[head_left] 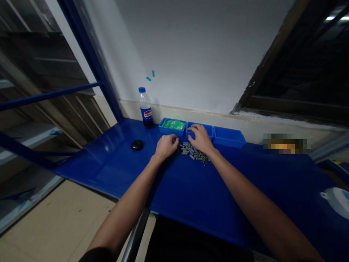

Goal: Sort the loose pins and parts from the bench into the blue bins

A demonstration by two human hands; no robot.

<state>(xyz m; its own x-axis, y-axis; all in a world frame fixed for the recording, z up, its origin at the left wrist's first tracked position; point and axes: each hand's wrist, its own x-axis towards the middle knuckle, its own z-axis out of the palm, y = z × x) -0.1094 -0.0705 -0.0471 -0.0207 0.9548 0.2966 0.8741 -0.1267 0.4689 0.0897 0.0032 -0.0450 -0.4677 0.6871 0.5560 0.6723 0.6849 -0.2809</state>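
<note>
A pile of several small grey plugs and dark screws [193,151] lies on the blue table [191,189], just in front of a row of three blue bins. My left hand [167,145] rests at the pile's left edge with its fingers curled under; what they hold, if anything, is hidden. My right hand [200,138] lies over the back of the pile with fingers stretched toward the middle bin [208,127]. The left bin [172,127] holds green pieces. The right bin [229,137] looks empty.
A cola bottle with a blue cap [145,107] stands left of the bins by the wall. A black rounded object [137,145] lies on the table further left. A white device [338,199] sits at the right edge. A blue metal rack [40,96] stands left.
</note>
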